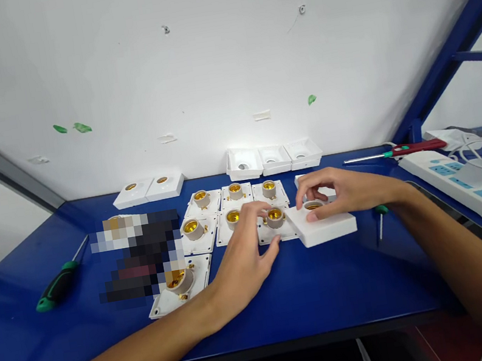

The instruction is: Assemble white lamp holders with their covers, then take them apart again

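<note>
My right hand grips a white square lamp holder, with thumb and fingers around its round opening. It is slightly tilted above the blue table. My left hand has its thumb and fingers apart beside a lamp holder base with a brass-coloured threaded socket; whether the fingertips touch it I cannot tell. More bases lie in rows to the left and behind, and another base sits near my left forearm. Part of a white piece shows behind my right hand.
Several upturned white covers stand along the wall. Two covered lamp holders lie back left. A green-black screwdriver is at left, a smaller screwdriver at right. A red-handled tool, power strips and cables occupy the right side.
</note>
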### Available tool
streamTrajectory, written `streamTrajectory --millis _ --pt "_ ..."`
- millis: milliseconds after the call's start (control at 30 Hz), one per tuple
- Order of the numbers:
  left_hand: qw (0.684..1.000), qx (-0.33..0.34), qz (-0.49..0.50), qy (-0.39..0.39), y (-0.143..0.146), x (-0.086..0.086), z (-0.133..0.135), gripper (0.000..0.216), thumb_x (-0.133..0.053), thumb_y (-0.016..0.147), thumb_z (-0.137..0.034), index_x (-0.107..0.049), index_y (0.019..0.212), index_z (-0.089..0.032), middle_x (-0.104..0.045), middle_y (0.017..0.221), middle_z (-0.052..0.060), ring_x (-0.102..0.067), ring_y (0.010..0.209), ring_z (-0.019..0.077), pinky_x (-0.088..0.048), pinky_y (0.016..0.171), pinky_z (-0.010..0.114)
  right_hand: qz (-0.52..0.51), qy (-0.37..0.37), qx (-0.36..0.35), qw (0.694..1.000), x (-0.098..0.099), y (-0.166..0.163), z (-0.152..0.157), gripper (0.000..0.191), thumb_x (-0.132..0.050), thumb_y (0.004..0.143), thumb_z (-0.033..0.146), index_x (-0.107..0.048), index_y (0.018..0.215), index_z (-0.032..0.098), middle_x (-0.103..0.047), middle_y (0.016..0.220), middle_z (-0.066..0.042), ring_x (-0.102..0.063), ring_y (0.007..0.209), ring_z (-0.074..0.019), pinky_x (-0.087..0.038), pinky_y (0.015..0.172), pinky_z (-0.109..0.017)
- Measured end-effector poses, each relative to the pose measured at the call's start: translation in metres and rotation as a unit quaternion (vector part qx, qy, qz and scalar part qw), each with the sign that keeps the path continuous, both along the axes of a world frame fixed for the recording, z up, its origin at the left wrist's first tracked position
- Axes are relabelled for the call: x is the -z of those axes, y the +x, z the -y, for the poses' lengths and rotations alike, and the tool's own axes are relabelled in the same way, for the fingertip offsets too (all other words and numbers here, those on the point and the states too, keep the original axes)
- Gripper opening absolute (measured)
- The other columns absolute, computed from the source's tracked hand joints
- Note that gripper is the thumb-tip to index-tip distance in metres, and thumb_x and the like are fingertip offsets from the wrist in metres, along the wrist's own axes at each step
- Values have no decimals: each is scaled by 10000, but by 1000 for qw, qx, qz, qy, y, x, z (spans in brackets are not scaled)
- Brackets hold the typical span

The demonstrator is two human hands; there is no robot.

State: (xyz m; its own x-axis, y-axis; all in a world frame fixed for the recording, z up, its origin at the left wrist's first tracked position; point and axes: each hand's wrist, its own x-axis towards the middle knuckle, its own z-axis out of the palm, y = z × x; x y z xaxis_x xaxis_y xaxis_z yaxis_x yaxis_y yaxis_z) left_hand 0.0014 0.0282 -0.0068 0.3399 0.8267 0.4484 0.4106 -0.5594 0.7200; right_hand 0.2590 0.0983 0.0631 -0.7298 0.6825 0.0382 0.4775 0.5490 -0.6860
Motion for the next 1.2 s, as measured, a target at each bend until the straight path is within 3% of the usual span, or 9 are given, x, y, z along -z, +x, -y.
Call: streamTrajectory --millis 133,333,433,633,767,1000,1200 --pt "996 36 -77 12 0 -1 6 229 -597 988 -210 -624 1203 -283 -572 1388 104 -537 1327 322 -444 1112 521 84 -17 -3 996 0 12 -5 349 -773 838 584 -744 975 265 -629 905 -16 -504 713 -157 -437 622 -301" --pt "996 15 -87 26 0 0 6 256 -612 963 -194 -637 1203 -279 -572 1416 111 -522 1338 352 -442 1120 578 188 -41 12 981 0 22 -3 385 -794 791 612 -723 969 278 -541 760 5 -503 656 -171 -403 569 -297" --pt "995 5 -100 -10 0 -1 6 256 -589 979 -220 -608 1226 -286 -523 1470 92 -505 1365 343 -451 1139 583 222 -75 39 971 -3 23 0 380 -762 810 619 -671 945 276 -501 728 27 -477 634 -165 -363 558 -293" --pt "991 -9 -99 -92 0 -4 9 402 -543 1005 -258 -462 1393 -328 -354 1613 60 -441 1470 306 -433 1204 546 244 -74 70 964 -8 19 5 449 -744 828 572 -460 732 238 -537 771 14 -559 756 -190 -389 650 -312" --pt "991 -3 -89 -100 0 -2 9 398 -543 1008 -274 -458 1393 -334 -384 1619 49 -384 1516 304 -421 1210 538 257 -67 87 960 -8 19 6 396 -733 832 577 -518 780 248 -539 753 12 -568 747 -204 -391 659 -324" --pt "993 2 -73 -89 0 3 4 389 -543 987 -222 -467 1357 -317 -494 1536 47 -449 1442 286 -414 1189 514 287 -27 132 948 -5 21 3 353 -731 827 597 -626 891 266 -561 735 10 -518 668 -194 -339 598 -324" --pt "993 2 -75 -88 0 2 5 360 -551 984 -210 -498 1325 -311 -508 1504 51 -488 1388 292 -427 1160 506 239 18 128 962 -1 23 0 369 -754 822 618 -660 882 266 -593 710 9 -523 613 -179 -325 554 -314"
